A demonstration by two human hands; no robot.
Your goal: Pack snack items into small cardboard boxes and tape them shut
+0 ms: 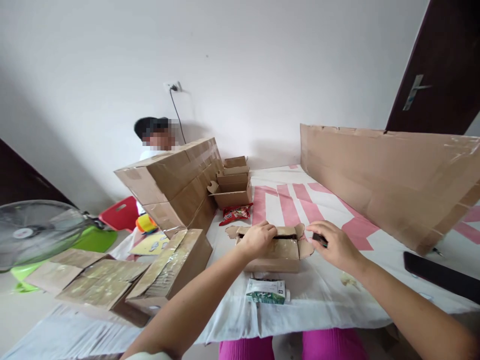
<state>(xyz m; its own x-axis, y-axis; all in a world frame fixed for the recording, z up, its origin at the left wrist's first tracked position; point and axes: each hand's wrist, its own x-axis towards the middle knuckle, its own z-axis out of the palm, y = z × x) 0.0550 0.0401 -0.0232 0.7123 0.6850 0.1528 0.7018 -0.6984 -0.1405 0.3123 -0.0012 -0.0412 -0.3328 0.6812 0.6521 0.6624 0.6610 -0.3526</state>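
bare forearms (204,300) reach forward in my feed. beneath the left hand (259,238), fingers bent, i see a small cardboard box (278,251); whether they grip it i cannot tell. the right hand (335,242) holds a dark object (320,240) beside the box's flap (306,248). beyond the left fingers lies a red packet (236,214); camera-side of them, a green-white carton (267,292).

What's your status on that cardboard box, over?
Left hand on top of cardboard box. Right hand grips small dark object beside it. Box top shows dark gap. Green-white carton lies nearside.
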